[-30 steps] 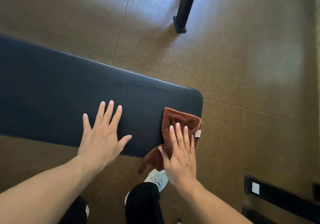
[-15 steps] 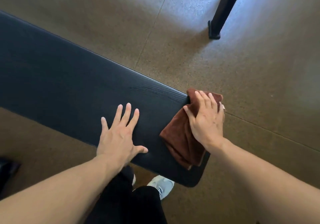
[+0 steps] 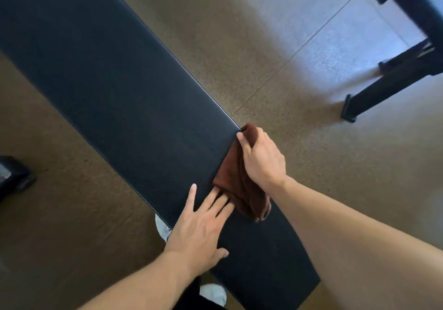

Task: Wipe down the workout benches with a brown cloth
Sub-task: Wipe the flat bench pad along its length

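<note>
On bench [image 3: 115, 89], right hand [image 3: 262, 161] gripping cloth [image 3: 236, 187]

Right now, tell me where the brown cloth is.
In the head view, the brown cloth lies on the far long edge of the black bench pad, near its close end, gripped by the right hand, with the left hand's fingers touching its lower edge.

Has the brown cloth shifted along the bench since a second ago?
Yes. The brown cloth, under the right hand, has gone from the near edge by the bench end to its far edge, further from the end.
</note>
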{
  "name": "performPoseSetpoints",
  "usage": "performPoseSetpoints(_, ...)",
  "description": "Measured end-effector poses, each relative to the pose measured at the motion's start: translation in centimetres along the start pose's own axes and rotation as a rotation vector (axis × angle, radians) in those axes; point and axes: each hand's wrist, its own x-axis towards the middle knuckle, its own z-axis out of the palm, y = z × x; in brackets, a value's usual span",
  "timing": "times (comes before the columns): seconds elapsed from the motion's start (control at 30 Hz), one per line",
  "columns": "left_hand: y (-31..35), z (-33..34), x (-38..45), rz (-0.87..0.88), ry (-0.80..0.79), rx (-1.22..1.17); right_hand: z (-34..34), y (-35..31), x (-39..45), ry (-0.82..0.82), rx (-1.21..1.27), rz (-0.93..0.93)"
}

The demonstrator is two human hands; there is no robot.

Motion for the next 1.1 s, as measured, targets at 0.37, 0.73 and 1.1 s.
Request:
performPoseSetpoints(0.37,-3.6,-2.1,0.7,-0.66,0.057,-0.264,3.1,-8.9,5.5,0.052,-0.215,-0.45)
performPoseSetpoints(0.73,-2.2,-3.6,2.0,-0.803,0.013,-0.276,-0.4,5.3,-0.8,-0.183,-0.531,-0.911)
performPoseSetpoints(1.1,-2.4,-3.4,2.1,-0.81,0.029,-0.269,-0.8,8.5,-1.2,-0.306,-0.715,-1.326)
